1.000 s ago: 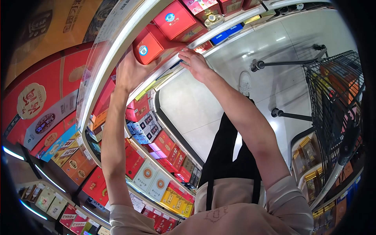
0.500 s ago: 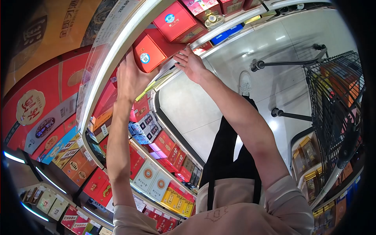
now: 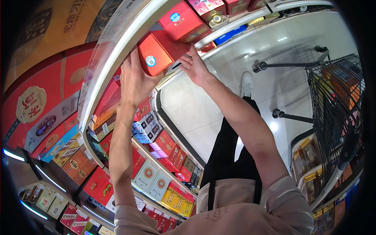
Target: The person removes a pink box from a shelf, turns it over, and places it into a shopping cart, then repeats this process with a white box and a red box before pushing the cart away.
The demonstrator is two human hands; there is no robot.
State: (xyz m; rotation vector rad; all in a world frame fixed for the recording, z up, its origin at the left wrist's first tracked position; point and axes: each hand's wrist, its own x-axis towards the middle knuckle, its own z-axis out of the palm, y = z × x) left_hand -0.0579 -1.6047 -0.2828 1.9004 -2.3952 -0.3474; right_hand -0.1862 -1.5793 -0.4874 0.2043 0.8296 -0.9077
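Observation:
A red gift box with a round blue-and-white sticker sits between my hands at the shelf's front edge. My left hand grips its left and near side, the thumb along the near edge. At the opposite end, my right hand has its fingers against the box, some of them partly hidden behind it. Just beyond stands a similar larger red box on the same shelf.
A white shelf rim with a clear price strip curves beside my left hand. Lower shelves hold several gift boxes, including white boxes and yellow boxes. A black shopping cart with goods stands to the right on the tiled floor.
The red box has shifted slightly right and tilted in my left hand. My right hand has moved a little right and up, its fingers now closer against the box's end.

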